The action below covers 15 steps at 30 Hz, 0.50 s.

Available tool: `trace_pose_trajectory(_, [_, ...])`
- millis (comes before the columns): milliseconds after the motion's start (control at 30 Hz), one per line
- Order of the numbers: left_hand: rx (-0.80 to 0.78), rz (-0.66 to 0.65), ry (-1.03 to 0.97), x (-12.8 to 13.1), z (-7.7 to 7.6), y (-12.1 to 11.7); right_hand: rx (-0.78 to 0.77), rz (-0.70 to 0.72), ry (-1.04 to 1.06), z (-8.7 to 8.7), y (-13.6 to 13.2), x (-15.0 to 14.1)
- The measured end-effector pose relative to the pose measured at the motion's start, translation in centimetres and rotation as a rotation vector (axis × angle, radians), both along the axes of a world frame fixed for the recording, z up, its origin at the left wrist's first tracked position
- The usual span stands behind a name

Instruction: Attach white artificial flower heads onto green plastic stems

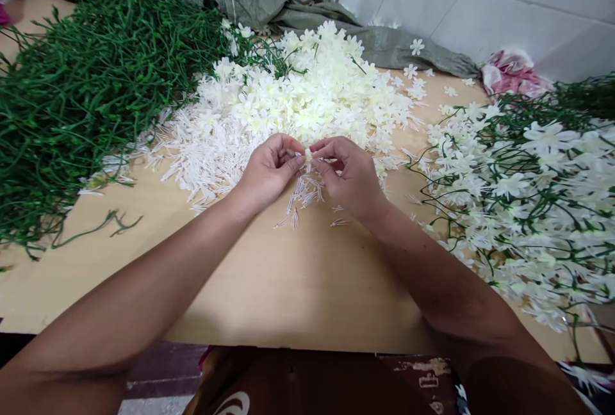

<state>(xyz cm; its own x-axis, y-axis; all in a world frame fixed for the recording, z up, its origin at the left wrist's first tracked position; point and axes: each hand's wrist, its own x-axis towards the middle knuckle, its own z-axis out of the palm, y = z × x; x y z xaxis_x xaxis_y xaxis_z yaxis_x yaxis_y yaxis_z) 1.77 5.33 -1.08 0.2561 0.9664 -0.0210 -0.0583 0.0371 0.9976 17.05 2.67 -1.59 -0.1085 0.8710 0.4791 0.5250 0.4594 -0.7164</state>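
My left hand (273,168) and my right hand (350,173) meet over the middle of the table, thumbs and fingertips pinched together. Between them is a small whitish artificial flower piece (308,157), gripped from both sides; its exact shape is partly covered by my fingers. Just below the fingertips lie loose white stamens (307,191), a few small bunches apart from the rest. Behind my left hand spreads a heap of white stamens (206,152). Beyond both hands rises a pile of cream artificial flower heads (317,95).
A big heap of green plastic stems (106,75) fills the left side, with a couple of loose stems (91,228) nearer me. White flowers on green stems (519,191) are piled at right. Grey-green sacking (408,47) and a pink-and-white cloth (514,74) lie along the tiled wall.
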Motion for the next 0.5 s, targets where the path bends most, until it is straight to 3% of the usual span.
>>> trace_pose_trajectory(300, [0.074,-0.038,0.043,0.0,-0.2,-0.1,-0.048,-0.028,-0.066,-0.4,-0.2,-0.3])
trace_pose_trajectory(500, [0.057,-0.057,-0.016,0.0,0.0,-0.1,-0.184,0.043,0.278,-0.4,0.8,0.3])
